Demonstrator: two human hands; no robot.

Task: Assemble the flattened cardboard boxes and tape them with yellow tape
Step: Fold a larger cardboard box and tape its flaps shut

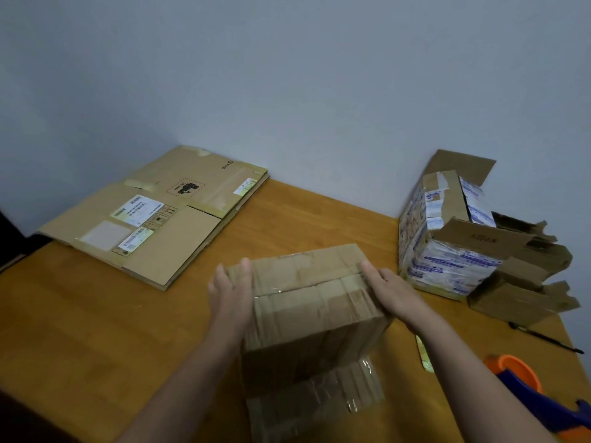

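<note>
2 flat palms, left hand [228, 292] and right hand [391, 290], press the box [315, 302]; flattened cardboard [153, 215] lies far-left, tape dispenser [527, 388] right.

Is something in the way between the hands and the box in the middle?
No, nothing visible is. The left hand and the right hand already touch opposite sides of the cardboard box, thumbs on its top.
</note>
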